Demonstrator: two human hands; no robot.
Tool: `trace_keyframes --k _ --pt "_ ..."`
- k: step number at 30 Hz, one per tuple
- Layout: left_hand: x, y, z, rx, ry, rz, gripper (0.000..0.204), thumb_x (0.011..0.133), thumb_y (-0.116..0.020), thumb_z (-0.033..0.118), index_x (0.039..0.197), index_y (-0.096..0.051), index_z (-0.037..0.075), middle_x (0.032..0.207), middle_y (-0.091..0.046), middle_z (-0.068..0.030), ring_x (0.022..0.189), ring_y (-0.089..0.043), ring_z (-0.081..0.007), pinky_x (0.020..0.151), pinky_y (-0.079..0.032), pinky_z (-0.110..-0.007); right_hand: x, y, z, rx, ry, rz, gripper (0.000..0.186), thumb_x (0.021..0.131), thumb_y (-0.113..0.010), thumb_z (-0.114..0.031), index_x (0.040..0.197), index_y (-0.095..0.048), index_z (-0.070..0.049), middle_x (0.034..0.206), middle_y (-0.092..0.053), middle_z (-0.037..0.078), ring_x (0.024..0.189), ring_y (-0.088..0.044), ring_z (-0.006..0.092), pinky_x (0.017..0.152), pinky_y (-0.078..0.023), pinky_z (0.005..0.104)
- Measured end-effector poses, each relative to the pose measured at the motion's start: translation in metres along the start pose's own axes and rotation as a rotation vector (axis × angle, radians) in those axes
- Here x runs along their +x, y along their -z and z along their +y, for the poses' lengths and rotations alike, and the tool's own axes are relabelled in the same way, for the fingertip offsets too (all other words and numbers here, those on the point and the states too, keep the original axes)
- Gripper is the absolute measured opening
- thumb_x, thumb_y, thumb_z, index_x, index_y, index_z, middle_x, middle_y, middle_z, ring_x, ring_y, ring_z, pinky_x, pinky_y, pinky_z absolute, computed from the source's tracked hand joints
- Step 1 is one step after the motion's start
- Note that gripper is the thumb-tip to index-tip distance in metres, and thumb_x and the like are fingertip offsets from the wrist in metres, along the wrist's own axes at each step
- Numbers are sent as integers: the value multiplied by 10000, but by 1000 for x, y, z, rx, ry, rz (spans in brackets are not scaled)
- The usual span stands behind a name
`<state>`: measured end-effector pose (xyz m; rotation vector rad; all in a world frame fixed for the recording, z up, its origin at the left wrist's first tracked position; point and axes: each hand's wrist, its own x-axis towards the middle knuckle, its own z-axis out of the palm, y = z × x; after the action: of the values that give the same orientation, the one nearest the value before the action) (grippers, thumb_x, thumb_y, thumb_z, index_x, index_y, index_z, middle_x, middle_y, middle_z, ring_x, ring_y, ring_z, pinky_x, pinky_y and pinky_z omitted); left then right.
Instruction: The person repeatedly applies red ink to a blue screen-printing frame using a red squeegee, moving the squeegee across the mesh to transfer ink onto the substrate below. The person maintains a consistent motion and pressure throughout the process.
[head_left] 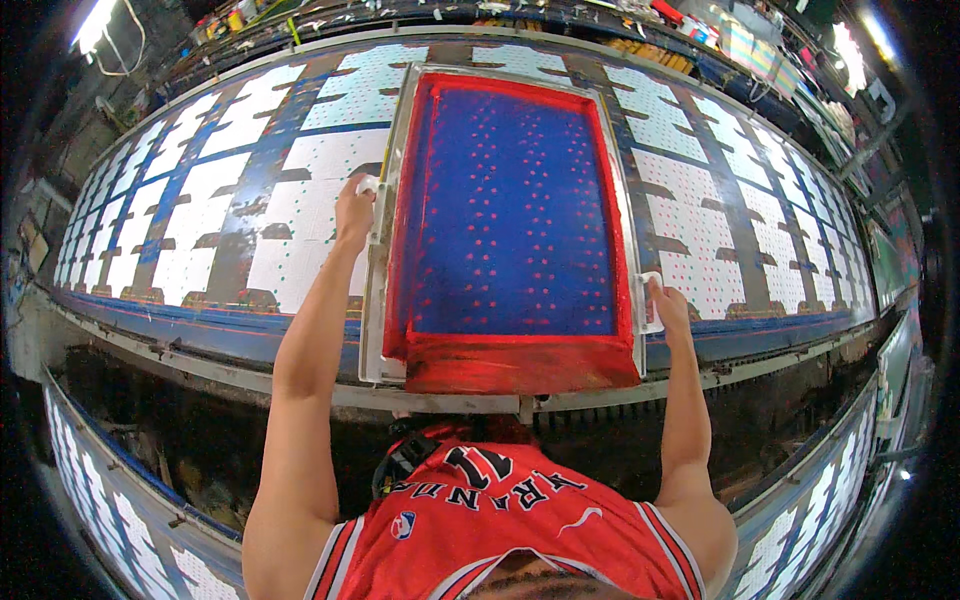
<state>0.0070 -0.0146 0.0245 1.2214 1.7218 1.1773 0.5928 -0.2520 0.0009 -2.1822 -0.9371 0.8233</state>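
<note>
A large screen printing frame point(520, 215) with blue mesh, rows of small dots and a red ink-stained border lies over the long printing table point(250, 205). My left hand point(354, 207) is closed around a white handle on the frame's left side. Lower down on the right side, my right hand point(668, 303) grips another white handle point(651, 303). Thick red ink coats the near end point(520, 365) of the frame, which reaches past the table's front edge. White cut fabric panels point(685, 220) with small coloured dots lie on both sides; whatever is under the frame is hidden.
The table's metal front rail point(250, 383) runs between me and the frame. Behind me, further tables with white panels point(120, 510) show at both lower corners. A cluttered shelf point(300, 35) stands along the far side, and lamps point(95, 25) hang above.
</note>
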Motion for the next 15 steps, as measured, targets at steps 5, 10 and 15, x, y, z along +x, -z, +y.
trace_keyframes --k 5,10,15 --pt "24 52 34 84 -55 50 434 916 -608 127 1349 -621 127 934 -737 -120 613 -609 -182 554 -473 -359 -22 -21 -54 141 159 -9 570 942 -624 -573 739 -615 -41 630 -568 23 559 -539 131 538 -435 320" --pt "68 126 25 -36 -71 13 487 894 -622 108 1380 -603 121 877 -709 -76 541 -513 -122 474 -410 -332 -65 -53 -121 232 220 -70 514 956 -636 -525 858 -633 -21 736 -575 18 611 -546 94 533 -454 279" --pt "127 243 19 -4 -104 40 508 880 -622 100 1387 -598 109 835 -683 -52 511 -471 -100 446 -383 -309 -124 -139 -196 376 233 -124 480 957 -661 -485 981 -632 -7 795 -579 17 618 -527 83 551 -467 263"
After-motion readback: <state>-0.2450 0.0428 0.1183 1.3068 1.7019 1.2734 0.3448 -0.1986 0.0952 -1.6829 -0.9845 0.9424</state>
